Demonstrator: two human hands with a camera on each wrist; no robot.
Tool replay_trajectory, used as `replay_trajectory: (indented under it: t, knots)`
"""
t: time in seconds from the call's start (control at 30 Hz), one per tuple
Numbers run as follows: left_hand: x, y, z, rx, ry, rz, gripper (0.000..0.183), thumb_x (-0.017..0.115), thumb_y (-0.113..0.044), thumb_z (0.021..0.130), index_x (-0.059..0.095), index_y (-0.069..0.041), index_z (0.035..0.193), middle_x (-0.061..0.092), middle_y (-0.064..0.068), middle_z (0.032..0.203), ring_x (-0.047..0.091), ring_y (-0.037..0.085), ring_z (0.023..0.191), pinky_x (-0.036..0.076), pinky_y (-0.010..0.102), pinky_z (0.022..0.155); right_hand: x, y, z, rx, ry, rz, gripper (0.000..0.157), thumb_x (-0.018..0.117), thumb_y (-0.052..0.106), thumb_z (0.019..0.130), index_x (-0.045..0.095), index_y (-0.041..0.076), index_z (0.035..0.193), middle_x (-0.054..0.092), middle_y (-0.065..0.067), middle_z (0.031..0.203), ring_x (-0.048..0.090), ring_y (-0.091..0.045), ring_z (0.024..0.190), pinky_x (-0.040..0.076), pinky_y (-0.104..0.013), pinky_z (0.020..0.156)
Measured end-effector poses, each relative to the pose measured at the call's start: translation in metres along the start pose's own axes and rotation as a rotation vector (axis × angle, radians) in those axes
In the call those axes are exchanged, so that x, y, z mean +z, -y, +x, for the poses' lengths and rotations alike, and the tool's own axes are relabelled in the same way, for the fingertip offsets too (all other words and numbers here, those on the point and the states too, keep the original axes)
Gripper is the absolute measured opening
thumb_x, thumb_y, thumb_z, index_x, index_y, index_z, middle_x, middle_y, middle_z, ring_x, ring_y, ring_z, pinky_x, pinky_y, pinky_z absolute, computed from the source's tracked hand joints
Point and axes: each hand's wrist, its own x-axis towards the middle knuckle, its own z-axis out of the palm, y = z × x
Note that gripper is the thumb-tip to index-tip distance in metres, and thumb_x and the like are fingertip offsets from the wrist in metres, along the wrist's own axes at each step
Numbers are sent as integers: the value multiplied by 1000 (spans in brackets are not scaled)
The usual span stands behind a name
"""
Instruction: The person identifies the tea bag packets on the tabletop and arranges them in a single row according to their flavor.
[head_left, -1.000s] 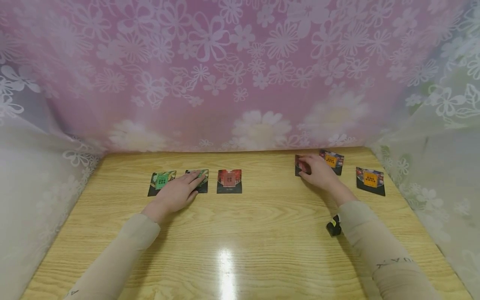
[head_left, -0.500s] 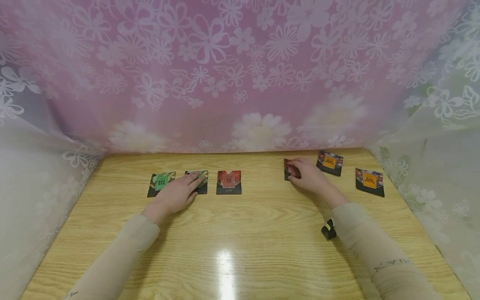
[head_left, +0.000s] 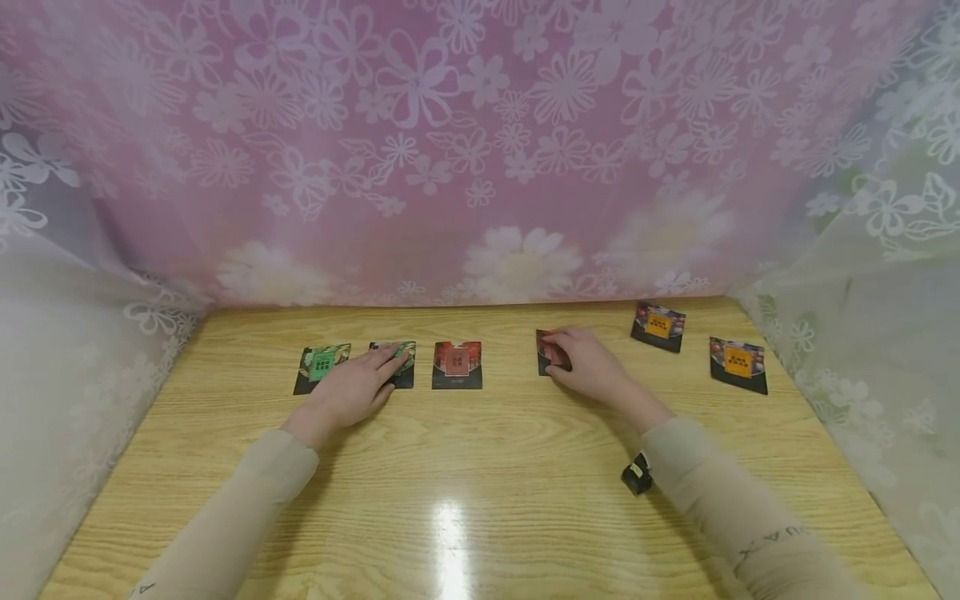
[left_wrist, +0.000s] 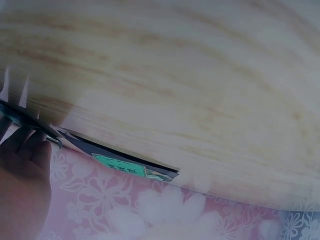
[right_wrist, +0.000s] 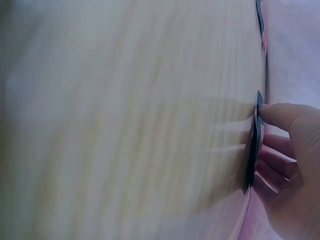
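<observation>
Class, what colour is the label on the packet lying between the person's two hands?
The label is red; it shows best in the head view.

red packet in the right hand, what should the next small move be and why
Perhaps slide the held red packet toward the other red packet: the right hand grips it, a strip of table parts the two, and the green packets lie side by side.

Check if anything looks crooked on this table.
Yes: at the right, the rear orange-labelled packet and the front orange-labelled packet lie aslant, whereas the untouched red packet sits nearly square on the table.
</observation>
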Motion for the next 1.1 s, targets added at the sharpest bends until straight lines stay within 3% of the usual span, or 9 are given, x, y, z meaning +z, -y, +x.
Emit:
replay_trajectory:
  t: [0.5,1.1]
  knots:
    - [1,0,0,-2,-3,3,60,56,-29,111,38,-12,166,39,14,171,45,37,154,45,55,123,13,40,2,-23,17,6,54,80,24,96,65,2,143,62,-20,146,56,-42,136,48,-57,117]
    - [2,0,0,3,-11,8,60,57,-29,111,38,-12,166,38,14,171,45,37,154,45,55,123,19,64,8,-42,32,-13,55,80,25,97,64,2,143,62,-18,145,56,-37,136,50,-52,117]
